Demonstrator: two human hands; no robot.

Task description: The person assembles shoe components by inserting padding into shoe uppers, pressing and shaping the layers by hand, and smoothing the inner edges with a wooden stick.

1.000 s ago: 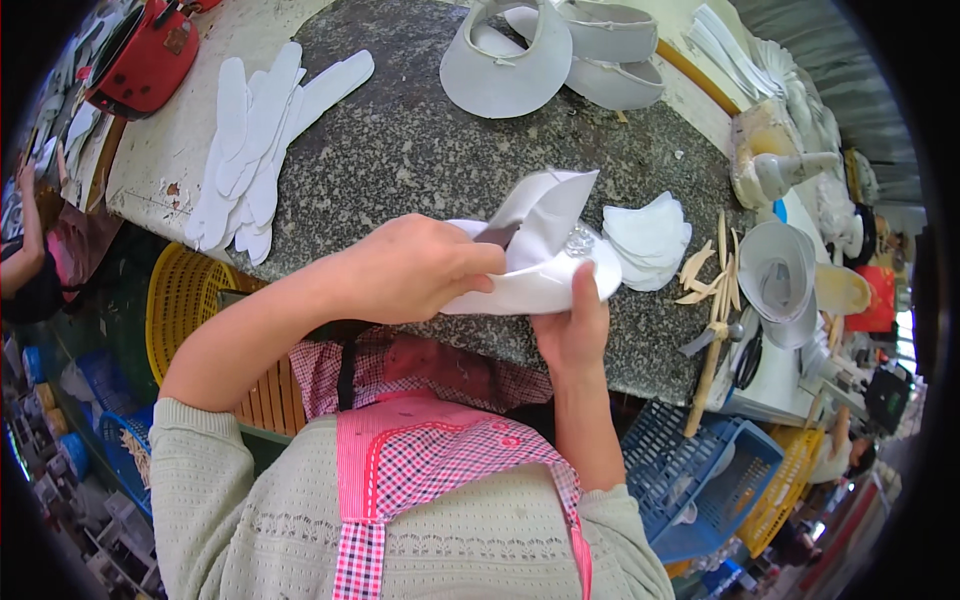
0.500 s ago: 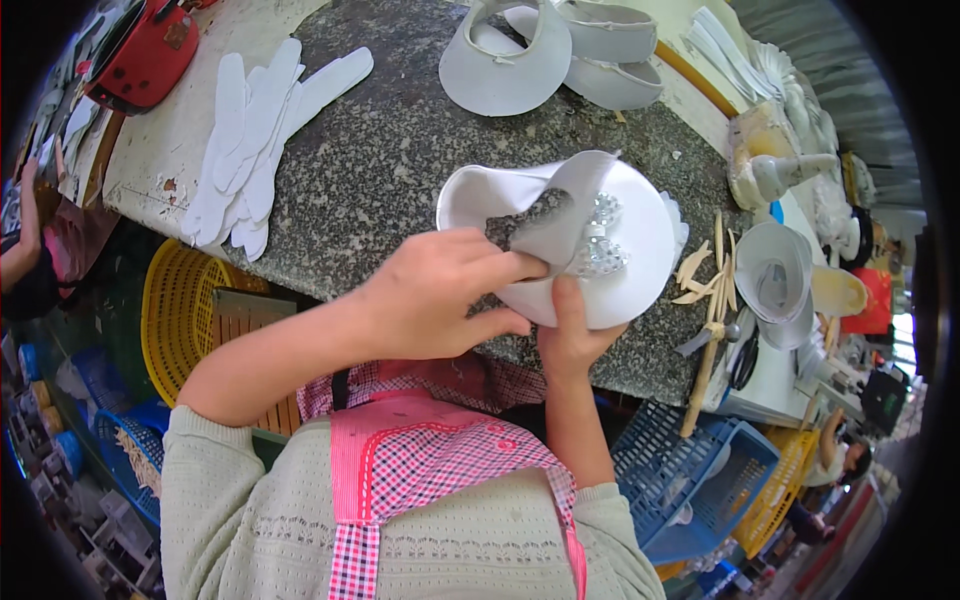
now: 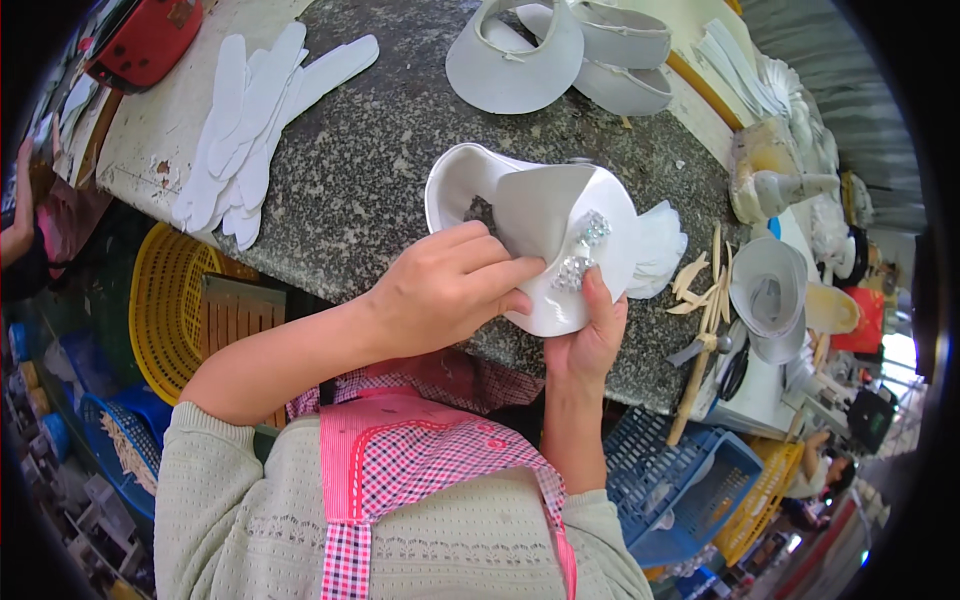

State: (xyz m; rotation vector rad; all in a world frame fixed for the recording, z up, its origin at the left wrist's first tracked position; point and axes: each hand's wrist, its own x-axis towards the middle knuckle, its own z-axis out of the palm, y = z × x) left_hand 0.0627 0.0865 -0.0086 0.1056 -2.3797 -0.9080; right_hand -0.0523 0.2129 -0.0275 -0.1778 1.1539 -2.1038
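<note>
Between my hands is a white shoe upper [image 3: 607,195] with a sparkling rhinestone bow [image 3: 580,262] on its front. My left hand [image 3: 445,285] pinches the near edge of its opening, fingertips curled in at the lining. From below, my right hand [image 3: 590,325] grips the toe part, thumb lying on the outer face beside the rhinestones. Other fingers of the right hand are mostly hidden under the upper. Just right of the upper, a fan of thin white pieces [image 3: 660,250] lies on the dark speckled stone slab [image 3: 370,150].
White insole-shaped pieces [image 3: 240,140] are piled at the left, near a red pot [image 3: 150,45]. More white uppers [image 3: 520,75] sit at the back. At right are wooden sticks and a hammer [image 3: 695,380], a messy glue container [image 3: 765,165] and nested uppers [image 3: 770,285]. Baskets [image 3: 165,310] stand below.
The upper has been tilted and turned, its front now narrower to view and its flap folded back left. The thin white pieces beyond it show more. My right thumb sits nearer the rhinestones.
</note>
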